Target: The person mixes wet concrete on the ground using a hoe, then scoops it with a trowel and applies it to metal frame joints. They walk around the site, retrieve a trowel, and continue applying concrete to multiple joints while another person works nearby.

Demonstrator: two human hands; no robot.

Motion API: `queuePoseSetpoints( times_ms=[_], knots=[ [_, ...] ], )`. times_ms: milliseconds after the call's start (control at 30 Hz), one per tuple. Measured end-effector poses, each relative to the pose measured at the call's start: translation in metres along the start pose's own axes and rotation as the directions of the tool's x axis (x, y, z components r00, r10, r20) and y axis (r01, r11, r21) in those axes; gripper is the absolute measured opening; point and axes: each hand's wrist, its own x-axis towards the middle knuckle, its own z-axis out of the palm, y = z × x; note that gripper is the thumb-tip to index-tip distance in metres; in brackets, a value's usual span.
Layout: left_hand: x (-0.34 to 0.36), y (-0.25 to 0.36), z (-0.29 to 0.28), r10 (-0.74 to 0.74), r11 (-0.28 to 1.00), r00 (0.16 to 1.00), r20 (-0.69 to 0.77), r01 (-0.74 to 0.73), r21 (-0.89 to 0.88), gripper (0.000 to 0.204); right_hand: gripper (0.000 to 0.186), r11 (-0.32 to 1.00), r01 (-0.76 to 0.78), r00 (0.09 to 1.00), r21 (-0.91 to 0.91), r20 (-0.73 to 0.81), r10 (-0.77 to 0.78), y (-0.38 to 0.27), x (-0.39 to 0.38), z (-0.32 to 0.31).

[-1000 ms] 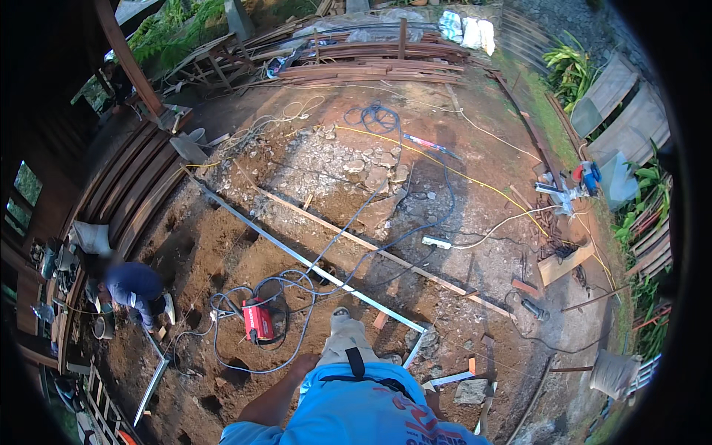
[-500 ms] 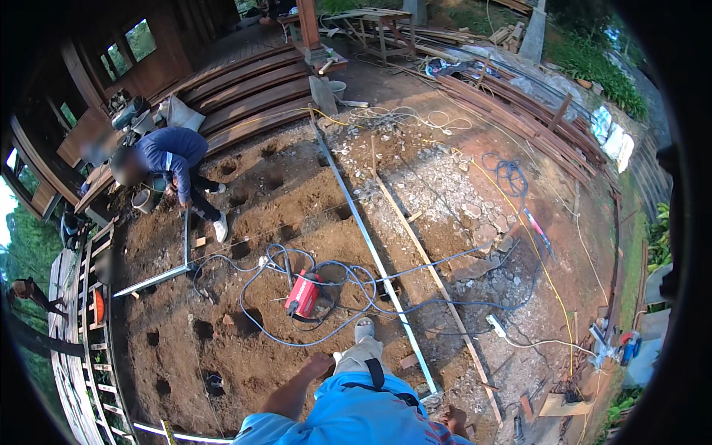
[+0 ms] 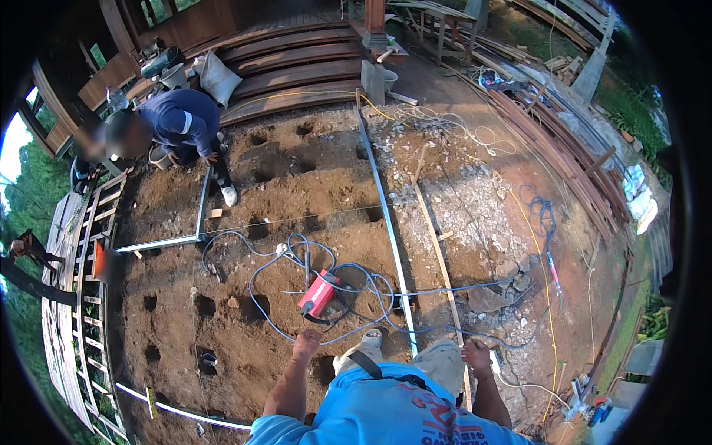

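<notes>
My left hand (image 3: 307, 343) hangs just below the red box-shaped machine (image 3: 320, 294) with black ends, which looks like a portable welder. Its fingers are too small and foreshortened to read, and I see nothing held. At my right side my right hand (image 3: 476, 354) hangs beside the long wooden batten (image 3: 437, 256), fingers loosely apart and nothing in them. A blue cable (image 3: 348, 335) loops around the machine and runs off to the right. A long metal bar (image 3: 389, 230) lies on the ground ahead of my feet, one of which shows in a sandal (image 3: 372, 338).
Several dug holes (image 3: 205, 305) pit the soil. A bent-over person (image 3: 182, 119) at the left holds an L-shaped metal frame (image 3: 199, 222). Wooden steps (image 3: 297, 67) rise at the back. Stacked planks (image 3: 556, 156) and broken concrete (image 3: 489, 298) lie to the right; a slatted wooden structure (image 3: 93, 319) borders the left.
My view has shifted, and the machine and bar now sit nearer my body. My right hand has come forward into fuller view. The other person has bent lower over the metal frame.
</notes>
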Motion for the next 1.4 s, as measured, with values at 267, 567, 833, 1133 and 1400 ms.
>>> queuePoseSetpoints(
  times_ms=[267, 567, 833, 1133, 1400],
  knots=[
    [-0.065, -0.054, -0.014, -0.329, 0.893, 0.944, 0.007, 0.313, -0.323, 0.029, 0.022, 0.978, -0.168, 0.983, -0.127, -0.100, 0.156, -0.029, 0.049, 0.000],
    [-0.099, -0.066, 0.007, -0.649, 0.626, 0.758, 0.059, 0.577, -0.525, 0.023, 0.012, 0.251, 0.796, 0.604, -0.550, 0.709, -0.364, 0.028, 0.204, 0.059],
    [0.049, 0.034, 0.035, -0.478, 0.559, 0.878, -0.006, 0.299, -0.773, 0.022, 0.043, 0.718, 0.154, 0.892, -0.678, 0.409, 0.195, -0.132, 0.326, 0.168],
    [0.294, 0.313, -0.022, -0.019, 0.951, 0.975, -0.222, -0.051, -0.305, 0.045, 0.025, 0.956, -0.084, 0.929, -0.280, 0.324, 0.176, -0.285, 0.485, 0.204],
    [0.310, 0.381, -0.033, -0.187, 0.902, 0.938, -0.292, 0.046, -0.430, 0.040, 0.024, 0.875, -0.099, 0.937, -0.474, 0.251, 0.242, -0.362, 0.566, 0.261]
  ],
)
